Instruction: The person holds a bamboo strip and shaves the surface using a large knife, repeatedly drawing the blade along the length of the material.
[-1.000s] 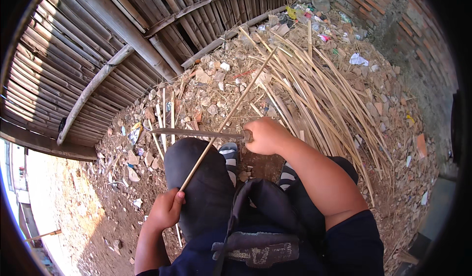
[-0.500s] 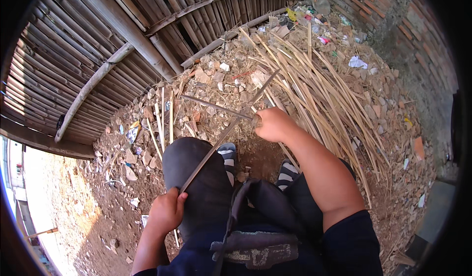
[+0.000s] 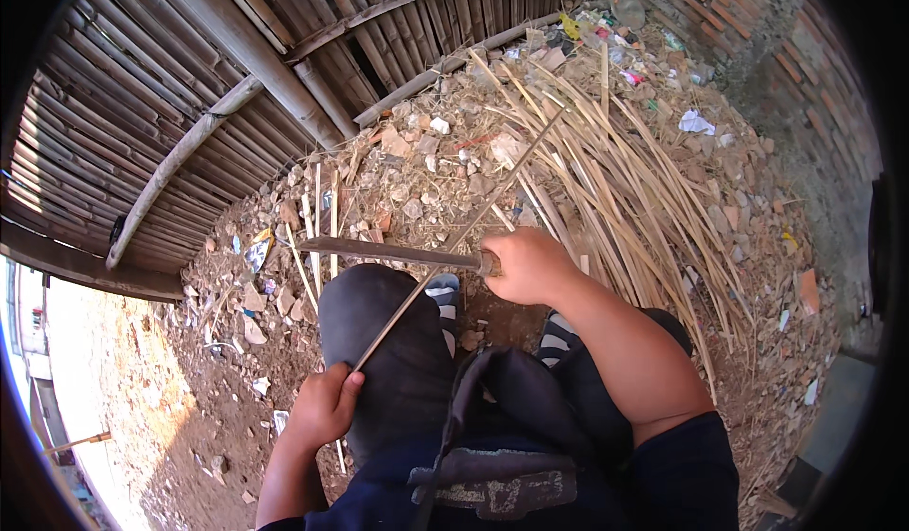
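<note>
Item 1: L. hand (image 3: 324, 403), lwr L. of view. Fingers curled, thumb on top, pinching near end of item 2.

Item 2: stick (image 3: 402, 314), 1 pc., long, thin, brown. Runs diag. from L. hand, over L. leg (image 3: 379, 309) in dark trousers, up & R. to edge of pile (item 5). Contact w/ leg: can't tell.

Item 3: R. hand (image 3: 530, 266), centre, in front of the body. Fingers closed round handle of item 4, pressed together.

Item 4: knife (image 3: 393, 251), 1 pc., long dark blade, approx. level, tip pointing L. Blade crosses item 2 nr R. hand; touching or just above, can't tell.

Item 5: pile of strips (image 3: 625, 190), qty. many, pale, long, narrow, fanned out on ground beyond R. hand.

Item 6: loose strips (image 3: 333, 223), a few, pale, on ground beyond L. knee.

Item 7: sandals (image 3: 442, 294), 1 pr., striped, on feet b/w the knees.

Item 8: ground (image 3: 241, 417), brown dirt w/ stones & misc. litter, incl. white scrap (image 3: 696, 122) R. of pile.

Item 9: bamboo wall (image 3: 133, 133), upr L.; brick wall (image 3: 805, 86), upr R.
</note>
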Tool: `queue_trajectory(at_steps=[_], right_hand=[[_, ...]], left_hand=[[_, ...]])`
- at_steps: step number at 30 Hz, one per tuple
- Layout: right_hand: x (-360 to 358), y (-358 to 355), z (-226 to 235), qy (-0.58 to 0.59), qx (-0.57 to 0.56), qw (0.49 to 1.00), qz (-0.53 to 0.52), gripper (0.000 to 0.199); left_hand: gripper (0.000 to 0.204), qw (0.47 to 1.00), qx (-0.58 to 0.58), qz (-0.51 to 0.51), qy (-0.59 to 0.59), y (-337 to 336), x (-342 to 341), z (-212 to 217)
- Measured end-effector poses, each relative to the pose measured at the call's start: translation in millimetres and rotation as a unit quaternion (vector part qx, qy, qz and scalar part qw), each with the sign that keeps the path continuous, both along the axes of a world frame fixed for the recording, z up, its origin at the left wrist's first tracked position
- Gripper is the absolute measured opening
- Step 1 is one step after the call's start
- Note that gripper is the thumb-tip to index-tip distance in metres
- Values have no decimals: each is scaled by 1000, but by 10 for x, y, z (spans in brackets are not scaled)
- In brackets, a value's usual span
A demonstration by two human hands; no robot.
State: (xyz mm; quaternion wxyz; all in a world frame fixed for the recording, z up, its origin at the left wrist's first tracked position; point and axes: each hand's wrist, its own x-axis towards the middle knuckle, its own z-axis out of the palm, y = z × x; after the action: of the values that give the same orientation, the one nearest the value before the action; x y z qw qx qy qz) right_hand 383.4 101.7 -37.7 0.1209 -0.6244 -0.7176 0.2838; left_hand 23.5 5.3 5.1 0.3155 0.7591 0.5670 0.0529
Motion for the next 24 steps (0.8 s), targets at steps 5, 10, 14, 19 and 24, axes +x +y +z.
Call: queue_trajectory(at_steps=[5, 10, 14, 19, 24], right_hand=[[252, 192, -194, 59, -78, 987, -125, 40], [-12, -32, 73, -44, -24, 999, -2, 53], [173, 109, -214, 48, -11, 998, -50, 47], [94, 80, -105, 34, 20, 997, -65, 46], [195, 144, -119, 59, -37, 997, -42, 48]], left_hand=[[33, 1000, 9, 1, 11, -1, 30, 17], [35, 999, -46, 9, -17, 49, -34, 53], [37, 994, -81, 10, -68, 108, -12, 74], [38, 997, -76, 8, -33, 86, -69, 87], [40, 988, -115, 0, -106, 156, -132, -39]])
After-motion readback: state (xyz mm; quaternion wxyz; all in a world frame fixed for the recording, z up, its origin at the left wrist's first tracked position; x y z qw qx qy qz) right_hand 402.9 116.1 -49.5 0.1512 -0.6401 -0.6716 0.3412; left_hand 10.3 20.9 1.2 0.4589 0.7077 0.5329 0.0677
